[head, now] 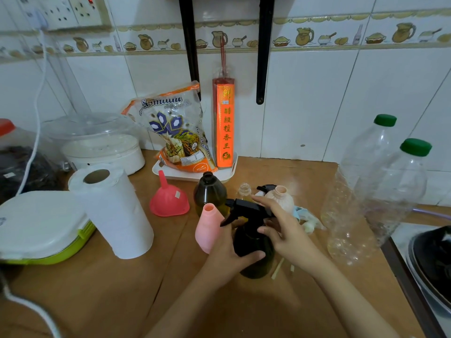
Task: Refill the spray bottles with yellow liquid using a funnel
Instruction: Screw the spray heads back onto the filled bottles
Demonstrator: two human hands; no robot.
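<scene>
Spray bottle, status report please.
Left hand grips dark spray bottle; right hand on its black trigger head. Funnel unused, upside down. Nothing in the way.

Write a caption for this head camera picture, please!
Left hand grips a dark spray bottle while the right hand holds its black sprayer top.

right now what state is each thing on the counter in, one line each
dark spray bottle: upright, black trigger head on, gripped by left hand
right hand: fingers on the trigger head
brown bottle: upright, uncapped
pink bottle: uncapped, tilted
beige bottle: uncapped
red funnel: upside down, spout up
two large clear bottles: green caps on
</scene>
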